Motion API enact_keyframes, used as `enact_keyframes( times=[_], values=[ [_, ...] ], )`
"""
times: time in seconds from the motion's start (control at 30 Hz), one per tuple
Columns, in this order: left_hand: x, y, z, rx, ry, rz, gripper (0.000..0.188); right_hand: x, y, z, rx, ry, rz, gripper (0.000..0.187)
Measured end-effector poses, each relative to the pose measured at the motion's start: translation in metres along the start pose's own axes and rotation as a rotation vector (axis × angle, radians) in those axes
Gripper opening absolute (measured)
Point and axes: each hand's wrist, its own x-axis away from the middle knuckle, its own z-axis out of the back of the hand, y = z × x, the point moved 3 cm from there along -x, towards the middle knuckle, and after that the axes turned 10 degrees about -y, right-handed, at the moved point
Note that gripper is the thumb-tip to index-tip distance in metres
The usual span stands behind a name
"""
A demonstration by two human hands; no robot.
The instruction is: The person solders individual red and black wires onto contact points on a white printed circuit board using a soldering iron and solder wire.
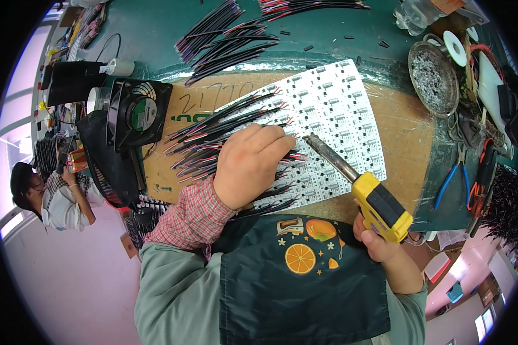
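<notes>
A white sheet of circuit boards (pixel 336 109), printed with rows of small black parts, lies on brown cardboard. Across its left side rest several bundles of thin black-sleeved wires (pixel 204 129) with red and white stripped ends. My left hand (pixel 252 164) is closed over these wires, fingertips pinched near their right ends; the exact wire in the pinch is hidden under the fingers. In my right hand (pixel 374 238) is a yellow and black soldering gun (pixel 381 207). Its metal tip points up and left, over the board sheet, just right of my left fingertips.
A black fan (pixel 138 115) stands at the left. More wires (pixel 224 43) lie at the back. On the right are a round metal dish (pixel 433 79) of grey scraps, a white spool (pixel 454 49) and blue-handled pliers (pixel 452 178). A person (pixel 57 192) sits far left.
</notes>
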Motion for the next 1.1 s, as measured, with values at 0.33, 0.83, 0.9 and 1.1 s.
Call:
enact_keyframes(
  times=[0.33, 0.83, 0.9, 1.1],
  values=[
    [0.0, 0.0, 0.001, 0.006, 0.01, -0.012, 0.029, -0.002, 0.0, 0.0, 0.014, 0.02, 0.018, 0.067],
    [0.001, 0.001, -0.001, -0.034, 0.021, -0.024, 0.028, -0.006, -0.004, -0.001, -0.005, -0.002, 0.09, 0.033],
    [0.001, 0.001, -0.001, -0.035, 0.021, -0.022, 0.028, -0.005, -0.003, -0.001, -0.036, -0.001, 0.098, 0.033],
    [0.001, 0.001, -0.001, -0.03, 0.025, -0.025, 0.028, -0.001, 0.004, -0.001, -0.025, 0.016, 0.038, 0.071]
  ],
)
